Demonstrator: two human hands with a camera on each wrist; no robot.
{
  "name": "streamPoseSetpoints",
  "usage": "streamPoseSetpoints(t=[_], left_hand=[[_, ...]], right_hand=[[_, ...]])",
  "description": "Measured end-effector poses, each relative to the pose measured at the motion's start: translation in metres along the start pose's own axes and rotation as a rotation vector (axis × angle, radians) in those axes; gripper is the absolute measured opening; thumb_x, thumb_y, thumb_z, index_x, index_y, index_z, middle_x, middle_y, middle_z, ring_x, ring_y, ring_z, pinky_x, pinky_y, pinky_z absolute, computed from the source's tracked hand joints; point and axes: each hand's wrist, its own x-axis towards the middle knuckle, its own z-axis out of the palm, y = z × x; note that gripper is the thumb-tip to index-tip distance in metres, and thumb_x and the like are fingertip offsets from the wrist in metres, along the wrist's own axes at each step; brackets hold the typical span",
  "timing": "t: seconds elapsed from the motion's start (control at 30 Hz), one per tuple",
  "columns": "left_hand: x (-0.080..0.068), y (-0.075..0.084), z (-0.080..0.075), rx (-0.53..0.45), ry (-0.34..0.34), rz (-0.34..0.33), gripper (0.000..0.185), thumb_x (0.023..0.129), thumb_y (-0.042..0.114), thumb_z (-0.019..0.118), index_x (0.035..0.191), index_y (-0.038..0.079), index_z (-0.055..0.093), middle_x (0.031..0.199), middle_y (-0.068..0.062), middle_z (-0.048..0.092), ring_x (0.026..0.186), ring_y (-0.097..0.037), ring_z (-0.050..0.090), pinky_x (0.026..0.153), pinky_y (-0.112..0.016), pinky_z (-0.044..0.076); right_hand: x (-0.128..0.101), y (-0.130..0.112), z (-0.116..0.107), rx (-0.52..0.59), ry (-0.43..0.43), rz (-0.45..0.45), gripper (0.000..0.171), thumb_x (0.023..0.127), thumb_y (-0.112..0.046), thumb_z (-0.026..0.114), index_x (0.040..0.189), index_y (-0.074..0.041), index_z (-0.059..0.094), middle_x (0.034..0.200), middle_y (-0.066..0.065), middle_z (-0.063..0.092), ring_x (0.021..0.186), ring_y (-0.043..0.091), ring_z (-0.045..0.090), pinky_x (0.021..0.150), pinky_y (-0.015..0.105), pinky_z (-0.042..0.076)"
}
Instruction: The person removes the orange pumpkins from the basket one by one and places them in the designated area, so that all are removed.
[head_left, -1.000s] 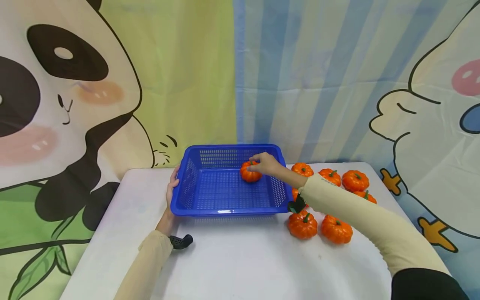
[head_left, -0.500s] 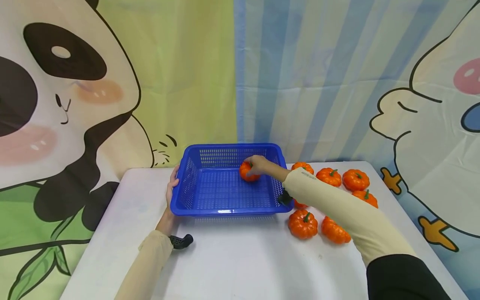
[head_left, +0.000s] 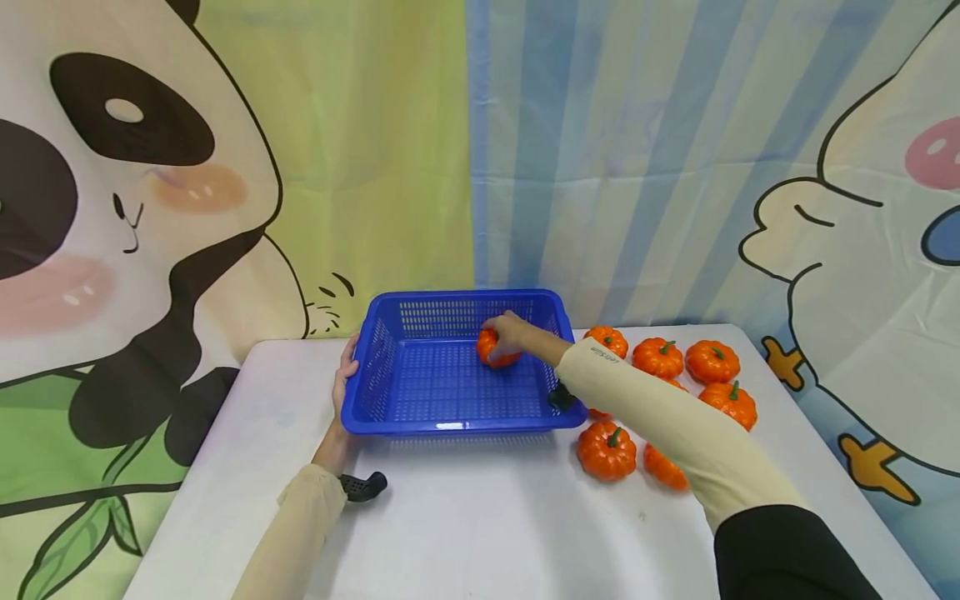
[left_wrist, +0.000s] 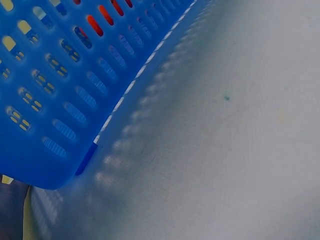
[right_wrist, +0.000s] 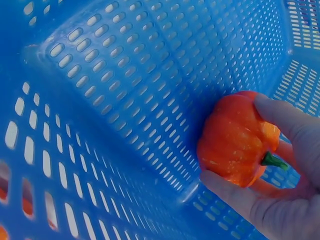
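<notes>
A blue perforated basket stands on the white table. Inside it, my right hand grips a small orange pumpkin low over the basket floor; the right wrist view shows fingers and thumb curled round that pumpkin, its green stem pointing at the palm. My left hand holds the basket's left rim. The left wrist view shows only the basket wall and the table, not the hand.
Several more orange pumpkins lie on the table right of the basket, some hidden behind my right sleeve. A black wrist mount sits near my left forearm. A cartoon backdrop hangs behind the table.
My right hand has carried the pumpkin slightly left and deeper into the basket. The left hand and basket have stayed put.
</notes>
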Motion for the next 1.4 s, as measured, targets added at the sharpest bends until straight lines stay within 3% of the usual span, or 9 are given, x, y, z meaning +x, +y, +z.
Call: streamPoseSetpoints(t=[0.27,0.4,0.7,0.83,0.97,1.07,1.23,1.4], left_hand=[[0.0,-0.001,0.002,-0.107,0.016,-0.009,0.05,0.101,0.011,0.0,0.146,0.029,0.013,0.139,0.01,0.047,0.115,-0.011,0.058,0.087,-0.025,0.056],[0.0,0.0,0.001,-0.091,0.012,-0.001,0.051,0.101,0.011,0.0,0.147,0.028,0.013,0.141,0.011,0.046,0.116,-0.011,0.058,0.087,-0.026,0.056],[0.0,0.0,0.0,-0.081,0.001,0.002,0.051,0.102,0.011,0.001,0.149,0.026,0.009,0.142,0.009,0.044,0.116,-0.011,0.059,0.087,-0.026,0.056],[0.001,0.0,0.0,-0.078,-0.007,0.01,0.053,0.102,0.011,0.001,0.153,0.02,-0.002,0.143,0.009,0.043,0.117,-0.011,0.058,0.087,-0.025,0.056],[0.002,0.0,0.001,-0.077,-0.001,0.008,0.055,0.102,0.011,0.002,0.153,0.017,-0.016,0.143,0.009,0.043,0.115,-0.011,0.059,0.086,-0.025,0.056],[0.001,-0.001,0.002,-0.101,0.002,-0.001,0.055,0.101,0.01,0.001,0.153,0.017,-0.017,0.144,0.007,0.039,0.115,-0.012,0.059,0.086,-0.026,0.057],[0.002,-0.001,0.002,-0.124,-0.014,0.004,0.054,0.102,0.011,0.001,0.153,0.02,-0.009,0.149,0.004,0.032,0.116,-0.012,0.058,0.087,-0.026,0.056],[0.001,0.0,0.001,-0.113,-0.024,0.015,0.053,0.101,0.011,-0.001,0.153,0.019,-0.01,0.143,0.008,0.043,0.116,-0.012,0.059,0.087,-0.026,0.056]], right_hand=[[-0.004,0.002,-0.003,0.006,0.043,-0.078,0.06,0.079,-0.02,0.075,0.135,-0.008,0.056,0.129,0.019,0.058,0.121,0.031,0.048,0.102,0.041,0.047],[-0.016,-0.003,-0.015,0.054,0.088,-0.144,0.06,0.08,-0.021,0.073,0.136,-0.008,0.055,0.129,0.02,0.058,0.121,0.033,0.048,0.101,0.044,0.048],[-0.077,-0.01,-0.019,0.226,0.202,-0.224,0.061,0.082,-0.023,0.07,0.139,-0.016,0.053,0.134,0.019,0.048,0.114,0.032,0.052,0.091,0.043,0.055],[-0.103,-0.007,-0.014,0.273,0.249,-0.263,0.066,0.08,-0.024,0.072,0.142,-0.018,0.05,0.135,0.016,0.049,0.113,0.03,0.054,0.088,0.04,0.057],[-0.125,-0.004,-0.01,0.306,0.307,-0.307,0.082,0.079,-0.024,0.073,0.151,-0.019,0.035,0.139,0.014,0.049,0.116,0.029,0.055,0.089,0.042,0.056],[-0.144,-0.001,-0.006,0.317,0.353,-0.286,0.09,0.077,-0.026,0.075,0.153,-0.016,0.027,0.142,0.014,0.049,0.121,0.03,0.053,0.092,0.046,0.055],[-0.172,0.008,0.0,0.341,0.437,-0.209,0.08,0.075,-0.028,0.076,0.142,-0.007,0.038,0.138,0.015,0.05,0.118,0.032,0.054,0.09,0.049,0.055],[-0.191,0.018,0.005,0.35,0.482,-0.201,0.074,0.076,-0.029,0.076,0.141,-0.013,0.044,0.137,0.011,0.053,0.118,0.031,0.053,0.091,0.052,0.054]])
